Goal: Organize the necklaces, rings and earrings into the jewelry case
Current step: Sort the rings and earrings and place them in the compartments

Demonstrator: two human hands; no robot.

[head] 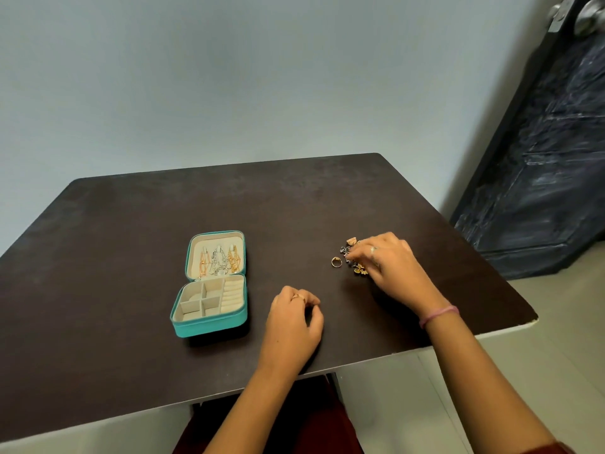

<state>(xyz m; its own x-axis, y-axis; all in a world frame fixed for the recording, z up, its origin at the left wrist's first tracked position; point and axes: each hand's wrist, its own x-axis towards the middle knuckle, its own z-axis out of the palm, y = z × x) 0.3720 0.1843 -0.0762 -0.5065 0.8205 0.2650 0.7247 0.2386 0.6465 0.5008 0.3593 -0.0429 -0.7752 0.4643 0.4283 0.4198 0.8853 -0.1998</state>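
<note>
Likely home room, plain and domestic. Dark brown rectangular bench (pixel 137 257) with pale chipped edge stands against bare pale blue-grey painted wall (pixel 229 77). Right of bench: dark panelled door (pixel 540 165) with round silver metal knob (pixel 589 13). Below bench: light beige tiled floor (pixel 530 326).

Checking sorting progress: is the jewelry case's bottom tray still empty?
Apparently empty: the jewelry case lies open, necklaces hang in its lid, and the tray compartments show only beige lining.
</note>
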